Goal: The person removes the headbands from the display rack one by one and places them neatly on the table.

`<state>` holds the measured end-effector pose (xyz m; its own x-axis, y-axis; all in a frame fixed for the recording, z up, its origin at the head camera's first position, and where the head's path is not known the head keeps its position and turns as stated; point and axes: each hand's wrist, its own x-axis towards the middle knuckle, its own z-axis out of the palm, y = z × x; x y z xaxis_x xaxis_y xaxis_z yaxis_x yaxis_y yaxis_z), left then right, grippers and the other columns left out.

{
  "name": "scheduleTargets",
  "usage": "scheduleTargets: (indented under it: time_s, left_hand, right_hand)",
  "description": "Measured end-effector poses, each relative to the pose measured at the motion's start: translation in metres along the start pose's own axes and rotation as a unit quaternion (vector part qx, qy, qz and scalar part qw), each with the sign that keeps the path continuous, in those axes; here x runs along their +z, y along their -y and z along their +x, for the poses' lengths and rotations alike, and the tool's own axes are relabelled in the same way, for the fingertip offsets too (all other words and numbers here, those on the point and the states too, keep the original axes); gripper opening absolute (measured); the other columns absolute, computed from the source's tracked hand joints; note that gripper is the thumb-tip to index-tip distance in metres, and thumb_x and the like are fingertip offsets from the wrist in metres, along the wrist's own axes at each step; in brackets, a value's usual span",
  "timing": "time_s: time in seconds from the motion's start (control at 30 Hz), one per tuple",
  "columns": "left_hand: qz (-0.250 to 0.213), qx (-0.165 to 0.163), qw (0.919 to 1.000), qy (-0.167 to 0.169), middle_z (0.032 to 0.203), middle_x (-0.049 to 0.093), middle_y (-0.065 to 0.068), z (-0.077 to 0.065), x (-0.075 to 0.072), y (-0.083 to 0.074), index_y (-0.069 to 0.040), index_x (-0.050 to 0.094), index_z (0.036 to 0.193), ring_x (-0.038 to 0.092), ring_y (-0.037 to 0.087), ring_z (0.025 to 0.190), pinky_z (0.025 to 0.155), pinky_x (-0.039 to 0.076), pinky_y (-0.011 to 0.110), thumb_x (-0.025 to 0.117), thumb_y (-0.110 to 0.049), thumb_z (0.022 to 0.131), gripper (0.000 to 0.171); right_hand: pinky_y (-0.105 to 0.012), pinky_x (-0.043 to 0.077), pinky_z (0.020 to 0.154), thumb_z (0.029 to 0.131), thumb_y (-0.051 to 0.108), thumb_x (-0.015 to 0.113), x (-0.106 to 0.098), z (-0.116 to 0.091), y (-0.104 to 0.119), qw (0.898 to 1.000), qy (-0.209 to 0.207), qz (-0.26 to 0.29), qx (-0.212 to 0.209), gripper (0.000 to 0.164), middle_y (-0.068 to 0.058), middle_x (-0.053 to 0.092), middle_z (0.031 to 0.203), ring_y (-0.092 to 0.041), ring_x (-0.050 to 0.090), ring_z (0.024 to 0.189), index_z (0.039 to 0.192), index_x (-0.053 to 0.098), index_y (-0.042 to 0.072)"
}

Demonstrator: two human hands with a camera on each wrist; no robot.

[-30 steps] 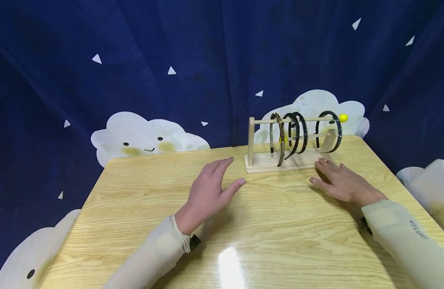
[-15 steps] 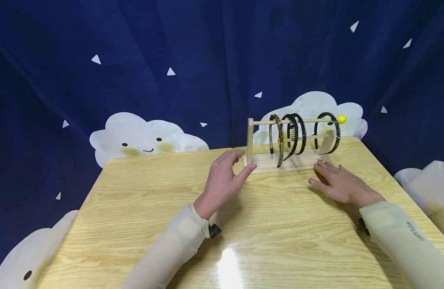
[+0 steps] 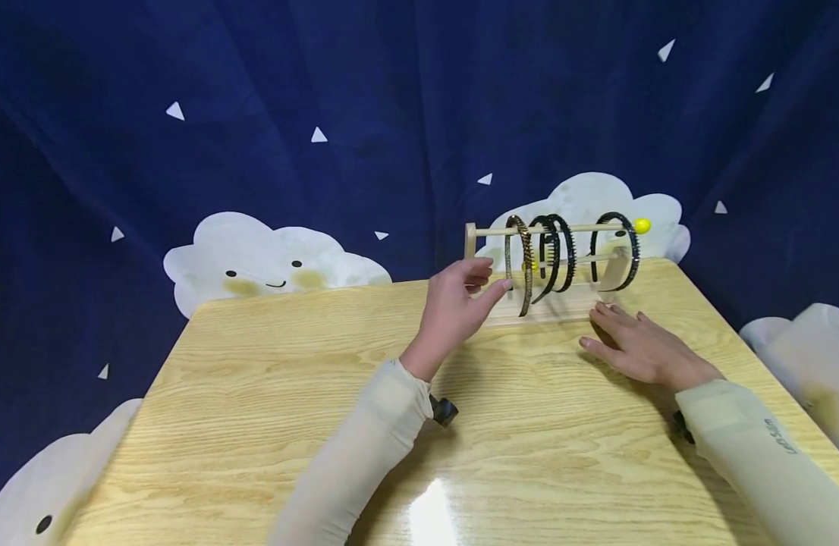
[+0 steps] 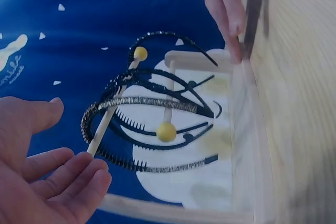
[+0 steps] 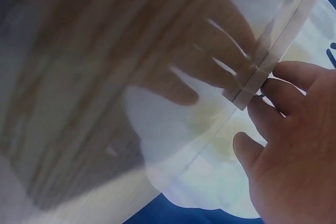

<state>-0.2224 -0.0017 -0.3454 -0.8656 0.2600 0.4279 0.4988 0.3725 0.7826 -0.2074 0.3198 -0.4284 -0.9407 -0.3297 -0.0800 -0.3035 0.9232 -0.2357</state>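
A pale wooden rack (image 3: 570, 309) with two rods and yellow end balls stands near the back right. On its upper rod hang a gold-brown headband (image 3: 527, 262), two black toothed headbands (image 3: 571, 258) near the middle, and a black headband (image 3: 636, 254) by the right ball. My left hand (image 3: 454, 307) is at the rack's left end, thumb and fingers apart, close to the gold-brown headband. In the left wrist view, no headband lies between those fingers (image 4: 92, 184). My right hand (image 3: 655, 353) touches the front right of the rack's base with its fingertips, seen also against the base (image 5: 249, 85) in the right wrist view.
The wooden tabletop (image 3: 269, 394) extends left and forward of the rack. A dark blue curtain (image 3: 365, 91) with white clouds hangs behind the table. The left post (image 3: 470, 241) is partly hidden by my left hand.
My left hand has moved right and away from me, from beside the rack to in front of its left post. My right hand stays at the base; the headbands hang as before.
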Motion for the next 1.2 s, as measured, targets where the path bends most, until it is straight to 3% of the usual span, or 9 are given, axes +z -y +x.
scheduleTargets:
  time_s: [0.2,0.37,0.67,0.9,1.0,1.2]
  left_hand:
    - [-0.067,-0.037,0.9970,-0.009,0.103,0.070,-0.001,0.011,0.014,-0.005,-0.009,0.069,0.126,0.066,0.007,0.090,0.079,0.054,0.022,0.075,-0.031,0.093,0.040]
    - [-0.119,-0.076,0.9895,-0.030,0.098,0.069,-0.009,0.020,0.024,-0.009,-0.011,0.070,0.124,0.064,0.005,0.090,0.078,0.055,0.025,0.076,-0.031,0.092,0.038]
    - [-0.141,-0.087,0.9852,-0.046,0.094,0.070,-0.007,0.029,0.036,-0.013,-0.007,0.071,0.123,0.065,0.004,0.085,0.075,0.055,0.024,0.078,-0.026,0.092,0.038]
    - [-0.211,-0.142,0.9660,-0.046,0.092,0.070,-0.005,0.035,0.044,-0.013,-0.004,0.071,0.123,0.068,0.006,0.084,0.076,0.057,0.024,0.082,-0.019,0.088,0.040]
    - [-0.218,-0.153,0.9626,-0.048,0.092,0.069,-0.003,0.038,0.047,-0.013,-0.004,0.071,0.122,0.067,0.007,0.086,0.075,0.057,0.024,0.082,-0.016,0.087,0.038]
    - [-0.199,-0.166,0.9646,-0.048,0.094,0.069,-0.004,0.041,0.049,-0.015,-0.005,0.072,0.121,0.065,0.006,0.089,0.075,0.056,0.023,0.081,-0.015,0.088,0.035]
  right_hand:
    - [-0.069,0.016,0.112,0.103,0.062,0.038,0.000,0.001,0.000,1.000,0.001,0.000,0.002,0.084,-0.027,0.024,0.160,-0.047,0.021,0.146,0.154,0.033,-0.004]
    - [-0.069,0.018,0.112,0.104,0.060,0.039,0.000,0.001,0.001,1.000,0.000,-0.003,-0.001,0.082,-0.027,0.026,0.159,-0.048,0.022,0.145,0.153,0.034,-0.005]
    - [-0.070,0.018,0.111,0.103,0.060,0.041,0.000,0.001,0.003,1.000,0.000,0.000,0.000,0.082,-0.027,0.026,0.159,-0.047,0.024,0.144,0.153,0.034,-0.005]
    - [-0.070,0.019,0.111,0.103,0.060,0.042,0.000,0.002,0.001,1.000,-0.001,-0.003,-0.001,0.082,-0.027,0.027,0.159,-0.047,0.025,0.144,0.153,0.035,-0.005]
    - [-0.069,0.019,0.112,0.103,0.061,0.042,0.000,0.002,0.002,1.000,0.001,0.000,0.000,0.082,-0.027,0.027,0.159,-0.047,0.024,0.144,0.153,0.035,-0.004]
    - [-0.070,0.018,0.111,0.103,0.061,0.041,0.001,0.002,0.000,1.000,0.001,0.000,0.004,0.083,-0.027,0.026,0.159,-0.048,0.024,0.144,0.153,0.035,-0.005]
